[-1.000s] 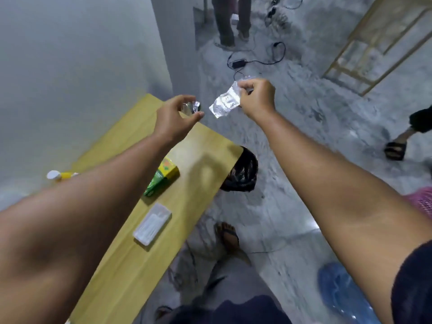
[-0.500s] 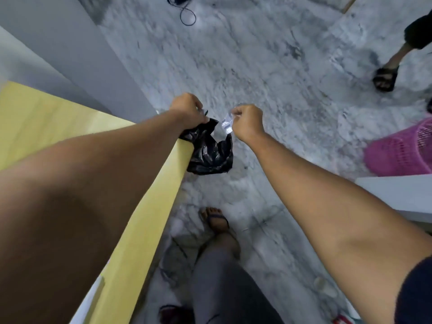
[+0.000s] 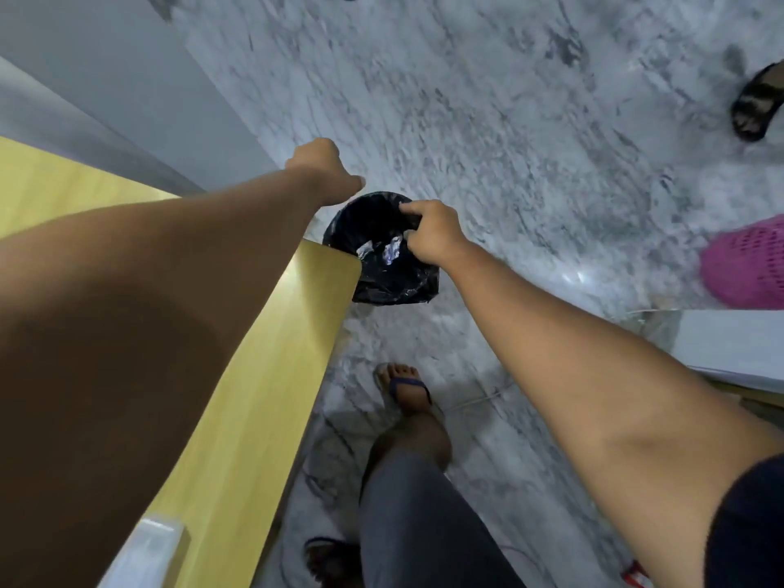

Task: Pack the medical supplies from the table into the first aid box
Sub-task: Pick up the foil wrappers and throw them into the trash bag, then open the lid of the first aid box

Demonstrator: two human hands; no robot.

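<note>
We find no readable text, labels, brands, numbers or signs on anything in view; every surface we see is unmarked.

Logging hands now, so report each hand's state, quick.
Left hand: closed; contents cannot be told.
Right hand: closed, pinching the black bag's rim.

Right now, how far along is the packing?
Done: a crumpled wrapper lies inside the black bin bag. In hand: right hand pinches the bag's rim, left hand beside it. Left: a white item remains on the table; no first aid box in view.
</note>
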